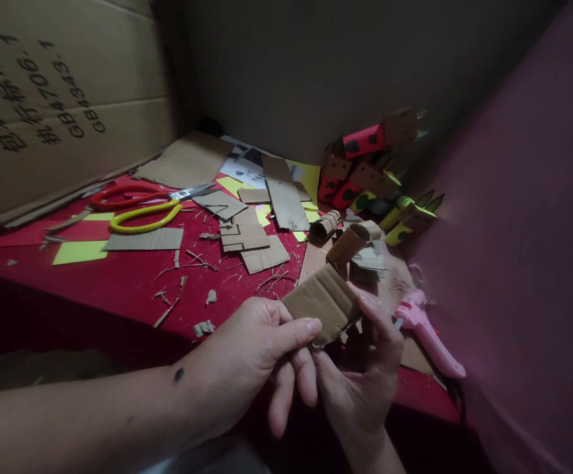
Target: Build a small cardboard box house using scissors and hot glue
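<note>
A small brown piece of cardboard (319,303) with fold lines is held between both hands above the table's front edge. My left hand (271,349) pinches its lower left side, thumb lying on top. On its right edge press the fingertips of my right hand (363,382), with the thumb below at the lower edge. Just behind the piece stand rolled cardboard tubes (348,242). To the right of my right hand lies a pink hot glue gun (429,336), its nozzle pointing left.
Scissors (145,207) with red and yellow handles lie at the left among cardboard pieces (254,230) and scraps on the red tablecloth (133,283). A large cardboard box (69,99) stands back left. Several red and yellow decorated cardboard figures (365,171) are at the back right, near a pink surface (528,230).
</note>
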